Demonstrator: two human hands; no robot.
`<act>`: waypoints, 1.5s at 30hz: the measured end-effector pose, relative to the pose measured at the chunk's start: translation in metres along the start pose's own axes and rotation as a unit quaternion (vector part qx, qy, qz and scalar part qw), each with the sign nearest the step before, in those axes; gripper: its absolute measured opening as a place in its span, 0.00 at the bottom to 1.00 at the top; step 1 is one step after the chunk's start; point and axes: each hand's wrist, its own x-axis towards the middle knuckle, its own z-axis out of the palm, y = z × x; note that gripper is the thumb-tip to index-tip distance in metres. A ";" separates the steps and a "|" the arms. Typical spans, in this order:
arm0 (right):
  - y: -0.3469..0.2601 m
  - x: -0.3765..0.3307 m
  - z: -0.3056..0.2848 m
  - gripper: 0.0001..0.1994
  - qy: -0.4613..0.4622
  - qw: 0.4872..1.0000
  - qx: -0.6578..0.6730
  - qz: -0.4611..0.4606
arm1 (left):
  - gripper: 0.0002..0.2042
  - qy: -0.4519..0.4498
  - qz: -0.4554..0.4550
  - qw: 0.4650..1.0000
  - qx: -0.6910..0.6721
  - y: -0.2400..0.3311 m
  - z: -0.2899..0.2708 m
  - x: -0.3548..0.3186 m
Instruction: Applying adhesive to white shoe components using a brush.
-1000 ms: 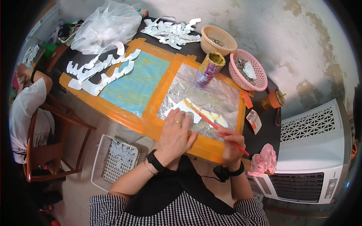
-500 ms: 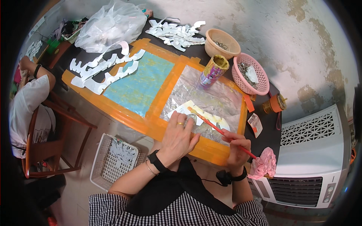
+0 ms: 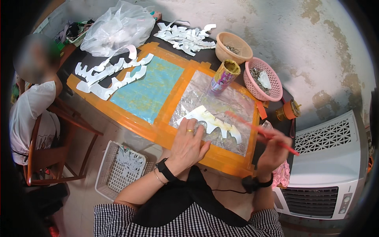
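Observation:
A white scalloped cut-out piece (image 3: pixel 221 123) with yellowish smears along it lies on the clear plastic sheet (image 3: pixel 189 100) at the near right of the table. Stretched out flat, the fingers of my left hand (image 3: pixel 187 144) rest on its left end. My right hand (image 3: pixel 273 154) is closed round a long red brush (image 3: pixel 265 132), blurred by motion. The brush is held off to the right, its tip above the sheet beyond the piece. Behind the piece stands a purple can (image 3: pixel 223 81) with a yellow-crusted rim.
More white cut-outs (image 3: pixel 114 81) lie at the left and in a pile (image 3: pixel 185 37) at the back, by a plastic bag (image 3: pixel 118 29). Beige (image 3: pixel 233 47) and pink baskets (image 3: pixel 263 79) stand behind. A person (image 3: pixel 33 106) sits left; an air cooler (image 3: pixel 323 162) stands right.
The brush has lifted off the white piece, and my right hand has swung it up and to the right. My left hand stays in place. The seated person has come upright.

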 end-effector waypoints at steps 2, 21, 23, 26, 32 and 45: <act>-0.011 0.039 -0.006 0.05 0.027 0.997 -0.034 -0.070 | 0.22 -0.009 0.005 1.000 -0.009 0.003 0.000 0.005; 0.049 0.166 0.049 0.05 -0.078 0.996 -0.051 -0.001 | 0.20 0.020 0.027 0.999 0.029 -0.003 -0.002 0.000; 0.048 0.166 0.041 0.05 -0.040 0.998 -0.037 -0.018 | 0.20 0.022 0.016 0.999 0.037 -0.003 -0.004 -0.004; 0.048 0.155 0.024 0.07 -0.049 0.996 -0.056 -0.043 | 0.21 0.036 0.012 0.999 0.039 -0.002 -0.002 -0.009; 0.018 0.131 0.005 0.07 -0.068 0.988 -0.098 -0.100 | 0.23 0.030 0.027 0.999 0.035 0.007 0.007 -0.004; 0.005 0.135 0.011 0.06 0.112 0.989 0.098 -0.009 | 0.21 0.013 0.025 0.999 0.021 0.001 0.001 0.002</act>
